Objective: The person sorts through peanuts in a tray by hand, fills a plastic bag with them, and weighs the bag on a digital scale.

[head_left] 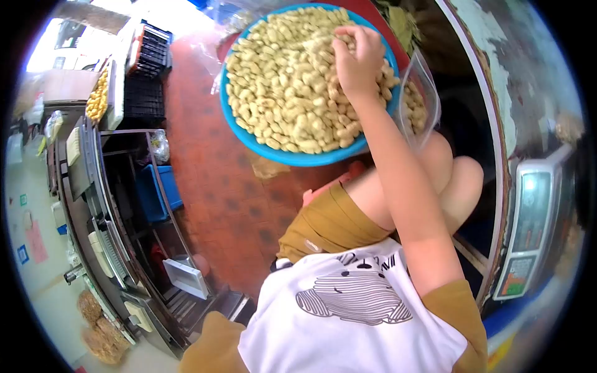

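- At the far left, a tray of yellowish items (97, 99) sits up on the shelving, well apart from the work.
- Left hand: not in view; only the left sleeve (214, 345) shows, so I cannot tell its state.
- In the middle, the blue basin (292, 160) is heaped with peanuts (286, 81) in their shells, nearly to its rim; by that, most of the sorting or picking seems left.
- Right hand (362, 59): over the basin's right side, fingers bent down among the peanuts; I cannot tell whether they grip any.
- Just right of the basin, a clear plastic bag (418, 133) stands open-mouthed with some peanuts inside, apparently the smaller share done.
- Far right, a scale (528, 211) stands apart, nothing visible being weighed.
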A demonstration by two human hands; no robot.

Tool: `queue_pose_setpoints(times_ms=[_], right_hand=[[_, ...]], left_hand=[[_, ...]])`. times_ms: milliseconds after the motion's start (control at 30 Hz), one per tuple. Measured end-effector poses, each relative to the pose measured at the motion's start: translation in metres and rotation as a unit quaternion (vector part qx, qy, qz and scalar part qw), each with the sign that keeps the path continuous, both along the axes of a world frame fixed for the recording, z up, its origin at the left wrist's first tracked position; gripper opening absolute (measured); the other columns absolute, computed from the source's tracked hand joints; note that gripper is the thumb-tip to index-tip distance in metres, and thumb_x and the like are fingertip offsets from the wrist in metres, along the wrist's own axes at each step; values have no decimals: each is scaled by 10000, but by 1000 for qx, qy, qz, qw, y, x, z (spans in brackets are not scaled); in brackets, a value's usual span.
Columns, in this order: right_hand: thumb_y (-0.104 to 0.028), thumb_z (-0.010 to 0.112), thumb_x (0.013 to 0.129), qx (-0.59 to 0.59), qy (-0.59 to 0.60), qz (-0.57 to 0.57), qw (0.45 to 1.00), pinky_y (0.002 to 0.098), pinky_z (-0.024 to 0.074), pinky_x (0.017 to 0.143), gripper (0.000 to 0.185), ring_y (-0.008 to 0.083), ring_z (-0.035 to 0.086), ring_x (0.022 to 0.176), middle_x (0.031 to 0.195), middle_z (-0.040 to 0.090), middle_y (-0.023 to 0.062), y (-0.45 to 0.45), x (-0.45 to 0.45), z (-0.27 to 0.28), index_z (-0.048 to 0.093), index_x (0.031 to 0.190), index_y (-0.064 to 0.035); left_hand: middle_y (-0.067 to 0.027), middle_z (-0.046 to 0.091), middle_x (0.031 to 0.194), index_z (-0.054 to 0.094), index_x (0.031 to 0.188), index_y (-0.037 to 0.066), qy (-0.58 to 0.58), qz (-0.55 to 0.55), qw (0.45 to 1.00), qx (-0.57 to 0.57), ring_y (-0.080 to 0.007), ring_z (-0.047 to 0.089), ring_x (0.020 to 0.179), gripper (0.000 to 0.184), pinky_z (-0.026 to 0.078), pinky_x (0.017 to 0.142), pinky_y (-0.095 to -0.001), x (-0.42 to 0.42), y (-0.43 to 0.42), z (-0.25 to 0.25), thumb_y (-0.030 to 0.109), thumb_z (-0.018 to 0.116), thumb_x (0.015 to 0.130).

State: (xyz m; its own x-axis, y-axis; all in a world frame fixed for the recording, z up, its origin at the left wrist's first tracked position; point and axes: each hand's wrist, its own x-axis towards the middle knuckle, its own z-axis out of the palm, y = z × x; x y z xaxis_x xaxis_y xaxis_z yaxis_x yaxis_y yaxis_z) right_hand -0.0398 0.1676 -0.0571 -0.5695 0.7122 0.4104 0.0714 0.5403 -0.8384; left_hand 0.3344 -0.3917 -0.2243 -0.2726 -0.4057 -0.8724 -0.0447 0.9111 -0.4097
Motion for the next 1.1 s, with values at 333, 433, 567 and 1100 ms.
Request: queue_pose_setpoints(times_ms=[333,433,567,1100], right_hand=[[-174,602,837,-2,5,27,1000,426,324,988,147,281,440,1110,1143,514,85,-6,-2,10,638,968,-118],[-175,600,842,12,7,30,999,431,327,983,146,280,440,1105,1136,513,85,-4,1,8,634,972,-120],[-178,603,836,39,2,21,999,430,330,975,145,280,439,1094,1131,507,87,-2,0,2,638,968,-130],[-244,598,834,101,-11,35,994,481,255,1032,169,302,408,1108,1164,478,60,-4,-1,-10,650,976,-168]], left_hand=[[-134,593,1066,638,1081,94,46,59,997,27,-319,573,1035,254,464,903,-448,-41,6,12,240,562,887],[-136,593,1070,639,1086,96,46,63,997,24,-322,574,1036,262,466,902,-450,-47,-3,18,246,564,885],[-138,594,1076,640,1093,99,41,59,997,18,-326,575,1037,271,469,902,-452,-49,-20,32,254,566,883],[-148,595,1099,646,1121,109,10,72,997,-22,-342,579,1041,311,478,899,-463,-37,-59,74,285,575,875]])
